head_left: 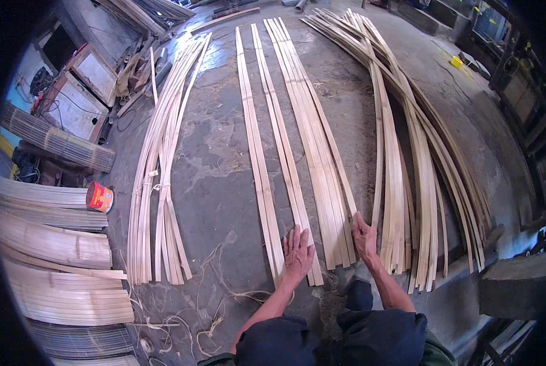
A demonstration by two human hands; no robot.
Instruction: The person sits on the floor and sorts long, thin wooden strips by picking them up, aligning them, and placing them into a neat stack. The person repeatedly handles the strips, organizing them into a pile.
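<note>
My left hand (298, 251) lies flat with fingers apart, over the near part of a narrow pair of long pale bamboo strips (285, 149). Left of it runs another narrow row of strips (256, 146). My right hand (365, 236) is closed at the right edge of a wider row of bamboo strips (312, 134). Its thumb and fingers pinch a single bamboo strip (339, 168) that slants away from that row. The part of the strip under the fingers is hidden.
Loose bundles of bamboo strips lie at left (163, 165) and at right (401, 158), the right one crossing over itself. Stacked slats (59, 238) and a red tub (99, 197) stand far left. Thin cord (218, 293) tangles on the floor near my left arm.
</note>
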